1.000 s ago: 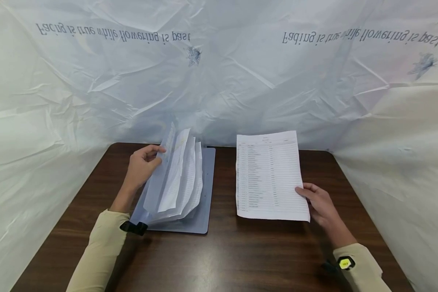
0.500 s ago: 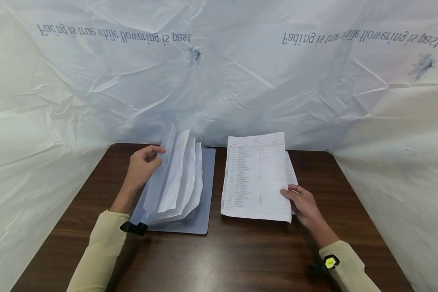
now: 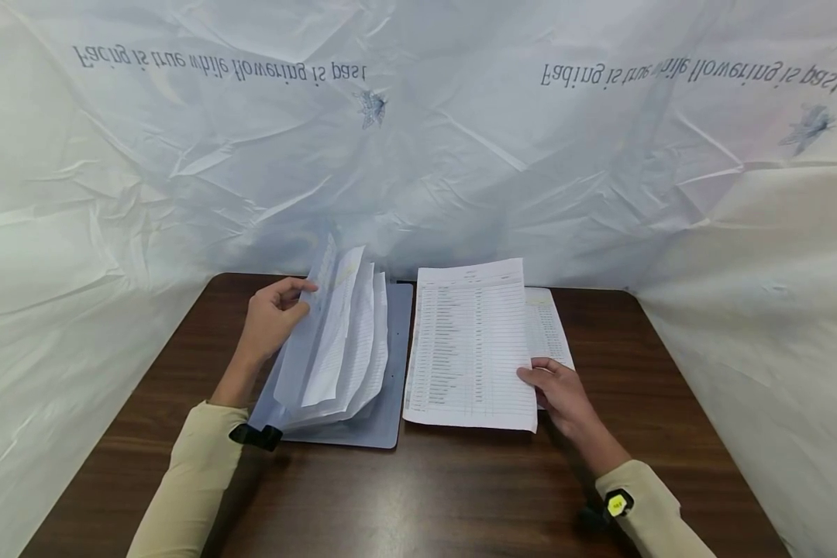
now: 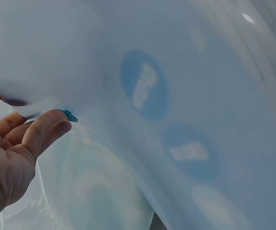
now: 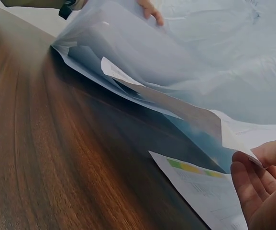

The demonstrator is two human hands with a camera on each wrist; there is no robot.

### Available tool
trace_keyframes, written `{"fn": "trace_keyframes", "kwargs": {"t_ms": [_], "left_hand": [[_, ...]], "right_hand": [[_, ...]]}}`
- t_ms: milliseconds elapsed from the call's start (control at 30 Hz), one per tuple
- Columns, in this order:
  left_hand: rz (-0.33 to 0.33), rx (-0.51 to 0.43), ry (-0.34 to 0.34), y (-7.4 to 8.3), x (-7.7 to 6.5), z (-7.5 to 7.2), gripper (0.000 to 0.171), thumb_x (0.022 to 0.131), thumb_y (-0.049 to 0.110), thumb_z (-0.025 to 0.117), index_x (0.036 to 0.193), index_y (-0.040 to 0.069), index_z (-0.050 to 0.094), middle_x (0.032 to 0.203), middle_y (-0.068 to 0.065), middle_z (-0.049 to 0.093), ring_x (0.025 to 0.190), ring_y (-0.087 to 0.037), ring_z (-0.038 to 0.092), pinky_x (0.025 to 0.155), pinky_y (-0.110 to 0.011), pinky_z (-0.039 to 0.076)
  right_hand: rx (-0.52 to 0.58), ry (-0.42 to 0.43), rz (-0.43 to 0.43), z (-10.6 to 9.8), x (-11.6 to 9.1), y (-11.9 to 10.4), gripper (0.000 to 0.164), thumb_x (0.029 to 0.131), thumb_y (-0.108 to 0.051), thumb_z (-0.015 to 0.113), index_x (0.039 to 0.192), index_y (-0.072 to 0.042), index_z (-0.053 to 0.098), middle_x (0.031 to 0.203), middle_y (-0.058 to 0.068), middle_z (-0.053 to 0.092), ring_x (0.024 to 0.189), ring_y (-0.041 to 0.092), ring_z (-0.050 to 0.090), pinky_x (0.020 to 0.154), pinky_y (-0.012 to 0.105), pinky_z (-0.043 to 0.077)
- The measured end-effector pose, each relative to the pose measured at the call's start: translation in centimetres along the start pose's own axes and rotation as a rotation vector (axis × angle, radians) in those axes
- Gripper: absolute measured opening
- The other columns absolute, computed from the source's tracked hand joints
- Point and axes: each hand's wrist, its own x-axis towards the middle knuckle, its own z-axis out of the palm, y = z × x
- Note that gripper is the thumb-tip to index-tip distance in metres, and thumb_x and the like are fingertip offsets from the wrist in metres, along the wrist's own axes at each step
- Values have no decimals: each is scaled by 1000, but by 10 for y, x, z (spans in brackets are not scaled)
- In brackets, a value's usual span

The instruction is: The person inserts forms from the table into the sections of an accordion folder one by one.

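Note:
A blue-grey folder (image 3: 394, 380) lies open at the left of the table, with several printed sheets (image 3: 366, 349) fanned out in it. My left hand (image 3: 270, 319) pinches the raised cover (image 3: 296, 360) by its edge; in the left wrist view the bluish cover (image 4: 200, 86) fills most of the frame. To the right of the folder, my right hand (image 3: 561, 394) grips a printed sheet of paper (image 3: 467, 349) by its right edge, thumb on top. That sheet is tilted up, its left edge close to the folder. A second printed sheet (image 3: 549, 322) lies partly hidden beneath it.
The dark wooden table (image 3: 418, 496) extends in front of both hands. White plastic sheeting (image 3: 432, 155) with mirrored lettering hangs behind the table and along both sides. Green and yellow marks show on the lower sheet (image 5: 195, 187) in the right wrist view.
My right hand has moved left with the printed sheet, bringing it close to the folder and uncovering part of the second sheet. The left hand and the folder have stayed put.

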Motion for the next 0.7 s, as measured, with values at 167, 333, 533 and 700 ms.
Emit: {"fn": "trace_keyframes", "kwargs": {"t_ms": [167,333,533,700], "left_hand": [[3,0,-4,0,0,0,30,89,-4,59,113,3,75,121,-16,72,95,2,68,69,-18,50],[4,4,-7,0,0,-1,30,89,-3,59,115,4,75,122,-16,72,96,2,68,69,-19,49],[2,-5,-10,0,-1,-1,31,89,-3,59,115,4,75,123,-15,72,95,1,69,69,-19,49],[2,-4,-6,0,-1,-1,31,88,-3,60,114,4,75,123,-15,72,91,1,69,68,-19,49]], "right_hand": [[-16,-4,0,3,-1,-1,35,96,-13,70,123,5,58,88,-4,75,77,9,68,64,26,51],[-26,-6,7,5,0,0,35,96,-13,70,123,4,58,88,-5,75,76,9,67,64,26,50],[-26,-16,13,9,0,2,39,96,-14,71,126,4,57,92,-4,75,79,9,69,66,26,53],[-35,-15,16,13,2,5,37,95,-13,71,124,5,57,92,-2,75,79,10,69,67,26,53]]}}
